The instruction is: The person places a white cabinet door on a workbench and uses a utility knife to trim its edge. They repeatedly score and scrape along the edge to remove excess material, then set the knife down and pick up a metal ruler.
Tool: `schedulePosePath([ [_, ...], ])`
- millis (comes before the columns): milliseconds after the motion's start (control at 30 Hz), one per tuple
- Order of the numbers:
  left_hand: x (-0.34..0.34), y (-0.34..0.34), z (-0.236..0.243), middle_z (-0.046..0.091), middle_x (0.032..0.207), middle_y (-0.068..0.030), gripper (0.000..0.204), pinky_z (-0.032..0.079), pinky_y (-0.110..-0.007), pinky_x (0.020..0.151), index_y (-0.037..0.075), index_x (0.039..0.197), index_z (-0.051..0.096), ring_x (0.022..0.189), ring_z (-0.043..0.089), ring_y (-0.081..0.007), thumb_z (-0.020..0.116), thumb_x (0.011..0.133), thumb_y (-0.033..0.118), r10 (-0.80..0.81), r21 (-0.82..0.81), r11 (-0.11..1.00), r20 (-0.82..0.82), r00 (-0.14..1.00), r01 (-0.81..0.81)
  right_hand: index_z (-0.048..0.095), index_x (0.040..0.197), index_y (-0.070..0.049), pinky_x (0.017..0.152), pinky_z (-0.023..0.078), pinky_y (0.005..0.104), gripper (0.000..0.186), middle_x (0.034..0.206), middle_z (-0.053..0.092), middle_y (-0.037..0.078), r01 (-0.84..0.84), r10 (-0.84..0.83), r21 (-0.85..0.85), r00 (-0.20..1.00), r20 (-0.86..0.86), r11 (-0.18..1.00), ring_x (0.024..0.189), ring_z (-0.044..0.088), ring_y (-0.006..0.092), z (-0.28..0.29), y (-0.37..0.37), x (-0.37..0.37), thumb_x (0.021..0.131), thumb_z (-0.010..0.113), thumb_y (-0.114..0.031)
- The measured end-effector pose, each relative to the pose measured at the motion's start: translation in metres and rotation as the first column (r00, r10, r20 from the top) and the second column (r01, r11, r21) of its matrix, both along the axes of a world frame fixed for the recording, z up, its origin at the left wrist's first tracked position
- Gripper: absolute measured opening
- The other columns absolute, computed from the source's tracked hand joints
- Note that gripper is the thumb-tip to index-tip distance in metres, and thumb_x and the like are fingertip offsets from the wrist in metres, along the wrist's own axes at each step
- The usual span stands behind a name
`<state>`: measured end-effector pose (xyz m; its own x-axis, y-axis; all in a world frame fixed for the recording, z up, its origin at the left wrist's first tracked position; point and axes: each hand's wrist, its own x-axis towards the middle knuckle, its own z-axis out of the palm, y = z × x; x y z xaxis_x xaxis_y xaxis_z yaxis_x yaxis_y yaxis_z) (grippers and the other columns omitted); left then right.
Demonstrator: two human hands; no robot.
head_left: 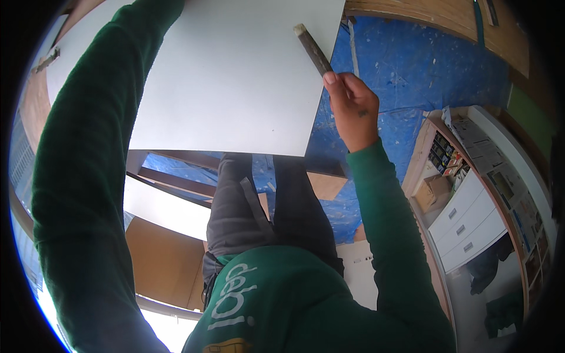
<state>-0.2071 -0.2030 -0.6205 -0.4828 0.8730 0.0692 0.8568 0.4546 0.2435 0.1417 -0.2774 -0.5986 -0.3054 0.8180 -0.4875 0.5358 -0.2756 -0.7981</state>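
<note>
My right hand [353, 109] is closed around a short dark stick [315, 52] with a rough pale end. What kind of tool it is, I cannot tell. The stick slants up and to the left over a large white board [223, 82], near that board's right edge. Thumb and fingers grip its lower end. My left arm in a green sleeve [94, 129] reaches along the board's left side to the top edge of the picture. Beyond the cuff, my left hand is cut off by that edge.
Blue sheeting [406, 65] with pale specks covers the floor. At right stands a cabinet with white drawers [465, 226] and papers on its top. A wooden surface [412, 9] runs along the far right. Brown board [162, 259] and wooden bars [176, 181] lie below the white board.
</note>
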Motion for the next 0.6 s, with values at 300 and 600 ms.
schedulePosePath([
  [300, 0.004, -0.001, 0.009, 0.027, 0.171, -0.0161, 0.074, 0.016, -0.043, 0.131, 0.004, 0.162, 0.032, 0.159, 0.022, -0.0325, 0.049, 0.105, 0.049, 0.037, -0.061, 0.997, 0.022, 0.999, -0.036, 0.063, 0.079, 0.0, 0.052, 0.033, 0.0288, 0.039, 0.061, 0.047, -0.001, -0.036, 0.037, -0.025, 0.997, 0.067, 0.999, 0.06, 0.038, 0.0065, 0.003, -0.051, 0.054, 0.102, 0.071, -0.03],
  [600, 0.008, 0.0, 0.013, 0.026, 0.171, -0.0159, 0.074, 0.015, -0.043, 0.132, 0.004, 0.163, 0.03, 0.159, 0.02, -0.0324, 0.048, 0.106, 0.049, 0.037, -0.101, 0.994, 0.031, 0.999, -0.034, 0.066, 0.081, 0.0, 0.054, 0.034, 0.0275, 0.037, 0.062, 0.046, -0.002, -0.034, 0.034, 0.006, 0.998, 0.049, 0.999, 0.061, 0.037, 0.0058, 0.005, -0.04, 0.039, 0.102, 0.072, -0.03],
])
